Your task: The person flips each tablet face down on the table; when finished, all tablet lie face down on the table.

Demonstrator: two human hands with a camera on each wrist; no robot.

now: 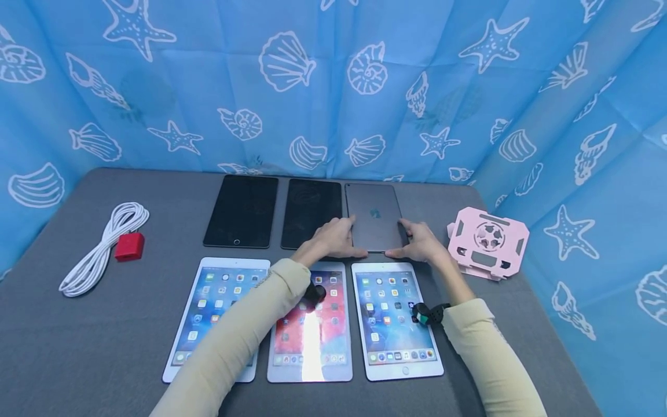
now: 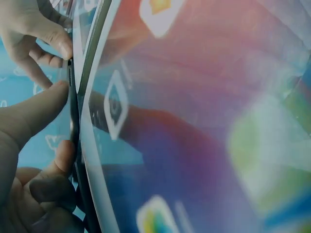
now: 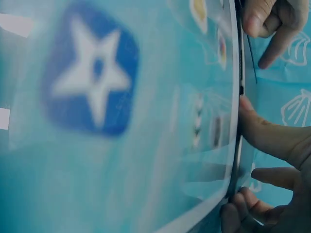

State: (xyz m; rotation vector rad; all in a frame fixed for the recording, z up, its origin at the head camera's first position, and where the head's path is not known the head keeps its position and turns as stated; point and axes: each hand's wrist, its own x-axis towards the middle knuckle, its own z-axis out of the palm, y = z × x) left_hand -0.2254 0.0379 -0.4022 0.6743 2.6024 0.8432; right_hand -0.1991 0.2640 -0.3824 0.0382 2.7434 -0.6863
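Both hands hold the grey tablet (image 1: 374,215) by its near corners: the left hand (image 1: 336,237) pinches the left edge, the right hand (image 1: 421,242) the right edge, fingers curled round it. That tablet lies face down on the table (image 1: 78,341), just beyond the lit tablet (image 1: 396,318). Left of the grey tablet lie two dark tablets (image 1: 276,211), and right of it stands a pink stand (image 1: 487,242).

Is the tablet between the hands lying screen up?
No. The grey tablet held by the left hand and right hand shows its back with a logo.
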